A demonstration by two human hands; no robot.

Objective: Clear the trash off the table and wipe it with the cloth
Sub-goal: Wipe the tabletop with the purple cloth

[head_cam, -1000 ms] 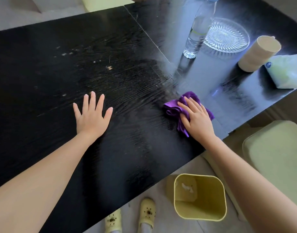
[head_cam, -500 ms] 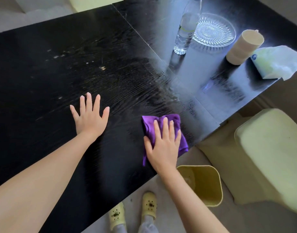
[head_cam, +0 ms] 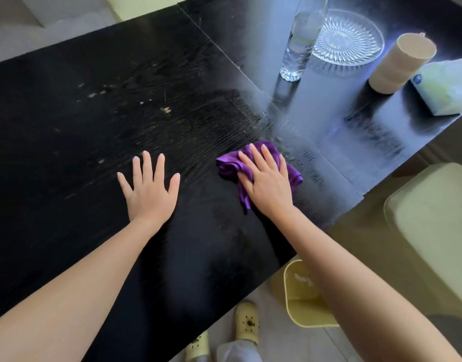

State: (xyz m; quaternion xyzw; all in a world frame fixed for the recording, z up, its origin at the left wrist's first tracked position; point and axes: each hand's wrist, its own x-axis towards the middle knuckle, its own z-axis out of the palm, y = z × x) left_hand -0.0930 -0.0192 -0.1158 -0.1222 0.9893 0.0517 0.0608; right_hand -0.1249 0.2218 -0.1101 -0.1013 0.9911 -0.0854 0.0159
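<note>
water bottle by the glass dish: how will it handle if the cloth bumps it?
The water bottle is tall and narrow on a small base, so it probably tips easily. It looks like thin clear plastic, likely light and apt to slide on the glossy table. If it falls, its round body may roll toward the glass dish.

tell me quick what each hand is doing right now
Left hand: open, flat on the table, holding nothing.
Right hand: open, palm pressing the purple cloth onto the table, not gripping it.
</note>
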